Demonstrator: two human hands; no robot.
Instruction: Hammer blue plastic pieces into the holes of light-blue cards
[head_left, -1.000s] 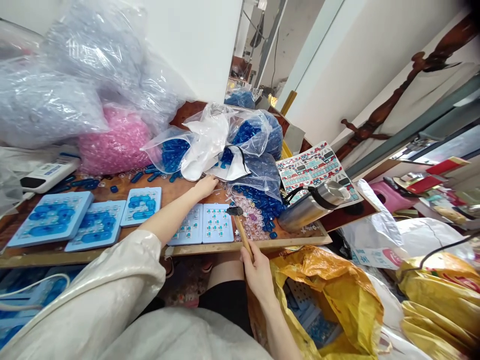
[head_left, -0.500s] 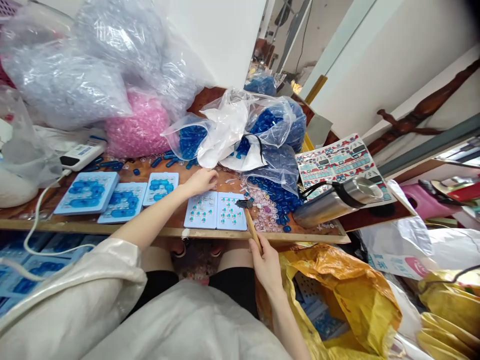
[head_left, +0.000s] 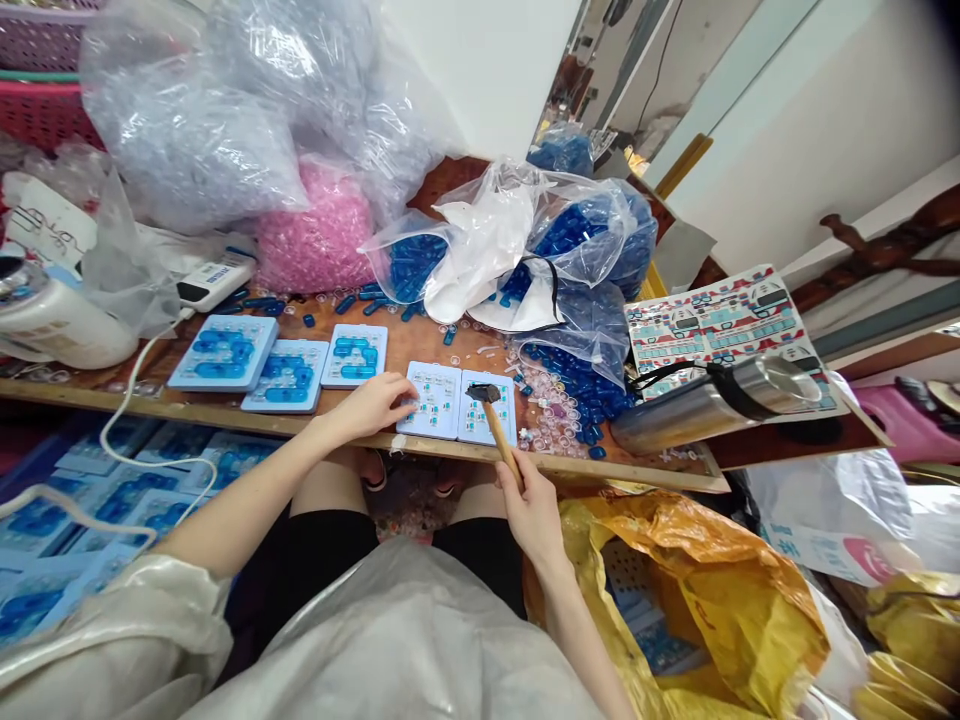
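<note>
The left hand [head_left: 381, 402] reaches in from the left with a bare forearm, palm down, fingers bent, and its tips are at the left edge of the near tray [head_left: 433, 385]; I cannot tell if this grip is closed on the tray or only rests beside it. The right hand [head_left: 531, 505] is low, at the front edge of the counter [head_left: 420, 345], and its grip is clamped around the wooden handle of the hammer [head_left: 501, 437]. The hammer slants up and to the left, with its dark head above the far tray [head_left: 472, 422]; whether the head touches it, I cannot tell. The near tray and the far tray lie flat, side by side, at the front of the counter. Both are pale blue and square-cornered, with small teal pieces [head_left: 435, 410] in rows; in the upper part of the near tray the pieces look paler. I count one hammer, two trays with teal pieces, and, to the left, three trays with blue tubes [head_left: 225, 352]. On the right there are one steel flask [head_left: 675, 412], one printed sheet [head_left: 712, 320] and many loose blue pieces [head_left: 589, 395], too many to count.
</note>
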